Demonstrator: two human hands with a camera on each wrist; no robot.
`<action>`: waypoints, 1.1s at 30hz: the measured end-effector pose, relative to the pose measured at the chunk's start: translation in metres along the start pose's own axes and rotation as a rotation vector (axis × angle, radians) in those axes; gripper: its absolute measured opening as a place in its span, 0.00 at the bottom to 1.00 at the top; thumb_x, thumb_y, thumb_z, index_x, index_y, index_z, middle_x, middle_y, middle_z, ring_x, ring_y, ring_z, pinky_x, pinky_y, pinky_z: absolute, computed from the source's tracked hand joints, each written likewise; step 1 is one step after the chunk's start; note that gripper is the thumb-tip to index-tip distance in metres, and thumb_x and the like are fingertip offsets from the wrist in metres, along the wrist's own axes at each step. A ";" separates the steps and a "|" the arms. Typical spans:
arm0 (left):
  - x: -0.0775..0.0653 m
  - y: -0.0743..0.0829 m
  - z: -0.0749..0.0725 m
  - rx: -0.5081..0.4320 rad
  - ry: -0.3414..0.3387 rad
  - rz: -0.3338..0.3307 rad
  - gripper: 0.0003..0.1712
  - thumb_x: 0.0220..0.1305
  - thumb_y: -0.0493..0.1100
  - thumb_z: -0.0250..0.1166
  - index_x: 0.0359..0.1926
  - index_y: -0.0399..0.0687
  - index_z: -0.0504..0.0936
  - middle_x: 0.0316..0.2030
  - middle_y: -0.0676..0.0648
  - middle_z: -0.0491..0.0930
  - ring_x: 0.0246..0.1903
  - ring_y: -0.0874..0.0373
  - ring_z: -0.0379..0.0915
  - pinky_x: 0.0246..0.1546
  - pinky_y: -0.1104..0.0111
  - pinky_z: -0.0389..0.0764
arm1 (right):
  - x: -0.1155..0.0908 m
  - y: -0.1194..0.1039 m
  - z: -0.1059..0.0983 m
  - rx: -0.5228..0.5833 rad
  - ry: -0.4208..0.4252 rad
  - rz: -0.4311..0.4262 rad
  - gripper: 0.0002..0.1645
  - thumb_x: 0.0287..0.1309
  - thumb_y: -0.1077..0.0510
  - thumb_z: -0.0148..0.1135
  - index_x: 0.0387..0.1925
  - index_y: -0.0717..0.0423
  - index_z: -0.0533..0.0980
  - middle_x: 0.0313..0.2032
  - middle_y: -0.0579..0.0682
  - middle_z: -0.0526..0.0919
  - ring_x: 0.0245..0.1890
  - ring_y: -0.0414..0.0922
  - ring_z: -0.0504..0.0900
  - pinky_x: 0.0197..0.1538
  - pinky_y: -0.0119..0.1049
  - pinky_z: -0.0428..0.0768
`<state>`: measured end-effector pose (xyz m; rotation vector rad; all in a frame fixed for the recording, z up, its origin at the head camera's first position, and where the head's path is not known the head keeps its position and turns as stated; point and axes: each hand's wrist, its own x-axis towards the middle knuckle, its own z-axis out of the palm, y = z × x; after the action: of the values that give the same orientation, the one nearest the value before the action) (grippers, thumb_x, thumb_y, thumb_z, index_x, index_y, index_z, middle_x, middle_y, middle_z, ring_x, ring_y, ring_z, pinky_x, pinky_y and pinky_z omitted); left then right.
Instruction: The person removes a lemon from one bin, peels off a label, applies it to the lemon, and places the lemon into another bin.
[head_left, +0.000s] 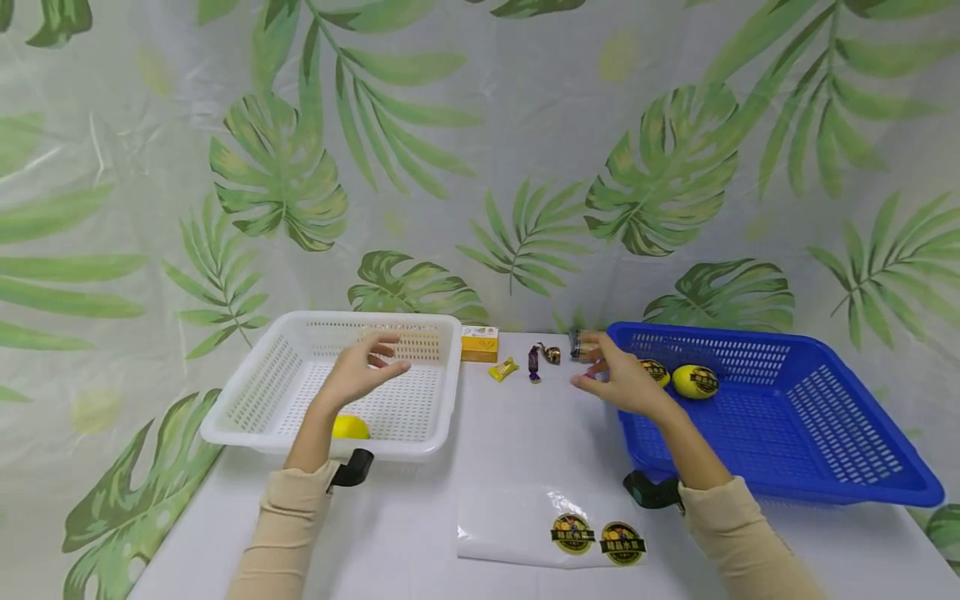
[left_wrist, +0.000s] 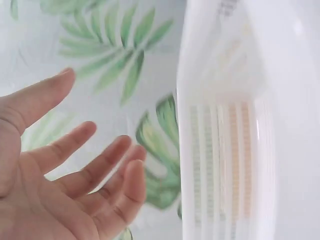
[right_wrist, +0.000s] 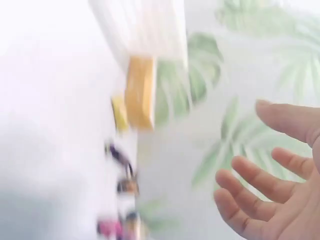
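Note:
In the head view my left hand (head_left: 363, 372) hovers over the white basket (head_left: 217, 421), fingers spread and holding nothing. A yellow lemon (head_left: 351, 427) lies in that basket, partly hidden by my wrist. My right hand (head_left: 618, 379) is raised beside the left rim of the blue basket (head_left: 862, 483), its fingers loosely bent around nothing. Inside the blue basket sit two lemons with black labels: one lemon (head_left: 695, 382) shows fully, the other lemon (head_left: 656, 372) is partly behind my hand. Both wrist views show relaxed, empty fingers.
Between the baskets, at the back, are an orange box (head_left: 479, 344), a yellow-wrapped candy (head_left: 503, 369), a purple-wrapped candy (head_left: 534, 364) and a brown-gold candy (head_left: 551, 355). A pink item (right_wrist: 109, 228) appears blurred. A clear sheet (head_left: 517, 529) with two round stickers (head_left: 572, 533) lies in front.

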<state>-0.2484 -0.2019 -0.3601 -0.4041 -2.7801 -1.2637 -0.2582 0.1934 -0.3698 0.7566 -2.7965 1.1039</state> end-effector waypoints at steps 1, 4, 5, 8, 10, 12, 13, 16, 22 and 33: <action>0.000 -0.007 -0.009 0.027 -0.015 -0.023 0.31 0.60 0.46 0.64 0.61 0.34 0.68 0.51 0.29 0.74 0.47 0.38 0.73 0.45 0.52 0.77 | 0.004 -0.006 0.008 0.019 -0.003 -0.009 0.37 0.58 0.58 0.63 0.63 0.67 0.57 0.49 0.67 0.76 0.48 0.63 0.77 0.45 0.51 0.78; 0.001 -0.022 -0.033 0.078 -0.076 -0.093 0.34 0.62 0.47 0.63 0.62 0.32 0.65 0.52 0.26 0.71 0.50 0.35 0.71 0.45 0.51 0.77 | 0.014 -0.022 0.031 0.071 -0.015 -0.020 0.36 0.58 0.56 0.63 0.63 0.64 0.58 0.49 0.66 0.76 0.46 0.60 0.78 0.44 0.49 0.79; 0.002 -0.026 -0.039 0.087 -0.094 -0.114 0.35 0.62 0.47 0.63 0.63 0.31 0.64 0.52 0.26 0.71 0.50 0.35 0.70 0.44 0.52 0.77 | 0.018 -0.028 0.039 0.089 -0.021 -0.019 0.37 0.58 0.56 0.63 0.63 0.63 0.58 0.49 0.65 0.75 0.46 0.59 0.78 0.44 0.48 0.79; 0.007 -0.037 -0.053 0.093 -0.153 -0.185 0.37 0.62 0.48 0.63 0.63 0.29 0.62 0.52 0.24 0.70 0.49 0.34 0.71 0.41 0.53 0.79 | 0.029 -0.041 0.061 0.145 -0.050 -0.020 0.38 0.58 0.54 0.63 0.64 0.63 0.57 0.49 0.65 0.75 0.45 0.57 0.79 0.44 0.46 0.80; 0.012 -0.045 -0.059 0.099 -0.200 -0.218 0.39 0.60 0.48 0.64 0.63 0.27 0.61 0.52 0.24 0.70 0.49 0.34 0.72 0.39 0.53 0.79 | 0.036 -0.048 0.074 0.176 -0.068 -0.017 0.40 0.58 0.53 0.62 0.65 0.63 0.56 0.50 0.65 0.75 0.44 0.57 0.80 0.44 0.46 0.80; 0.017 -0.054 -0.065 0.108 -0.259 -0.256 0.41 0.59 0.51 0.65 0.63 0.28 0.61 0.54 0.24 0.69 0.49 0.34 0.71 0.40 0.52 0.79 | 0.042 -0.053 0.086 0.213 -0.085 0.004 0.40 0.59 0.52 0.62 0.66 0.62 0.56 0.52 0.65 0.74 0.45 0.57 0.80 0.44 0.46 0.80; 0.022 -0.067 -0.068 0.100 -0.291 -0.249 0.42 0.57 0.54 0.66 0.63 0.31 0.63 0.54 0.25 0.69 0.48 0.34 0.73 0.38 0.53 0.80 | 0.045 -0.055 0.092 0.231 -0.090 0.017 0.41 0.59 0.51 0.62 0.66 0.62 0.56 0.53 0.65 0.74 0.45 0.57 0.80 0.43 0.46 0.81; 0.029 -0.079 -0.074 0.096 -0.376 -0.308 0.44 0.55 0.57 0.67 0.63 0.33 0.63 0.58 0.26 0.65 0.50 0.33 0.71 0.40 0.52 0.79 | 0.053 -0.060 0.109 0.288 -0.112 0.056 0.41 0.59 0.51 0.62 0.68 0.59 0.55 0.55 0.67 0.72 0.45 0.59 0.80 0.42 0.47 0.81; 0.041 -0.075 -0.067 0.096 -0.537 -0.495 0.41 0.59 0.48 0.65 0.66 0.33 0.59 0.56 0.28 0.69 0.55 0.32 0.67 0.46 0.49 0.76 | 0.061 -0.064 0.140 0.345 -0.176 0.109 0.43 0.59 0.49 0.62 0.70 0.55 0.53 0.58 0.67 0.70 0.43 0.56 0.81 0.42 0.46 0.81; 0.054 -0.086 -0.039 0.205 -0.790 -0.653 0.25 0.54 0.43 0.68 0.51 0.35 0.77 0.44 0.35 0.79 0.44 0.42 0.77 0.46 0.55 0.77 | 0.062 -0.073 0.161 0.359 -0.264 0.110 0.43 0.59 0.49 0.61 0.69 0.56 0.54 0.53 0.65 0.71 0.40 0.51 0.82 0.39 0.40 0.80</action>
<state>-0.3248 -0.2736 -0.3887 0.0716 -3.8979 -1.0133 -0.2573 0.0162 -0.4306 0.8385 -2.9162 1.6717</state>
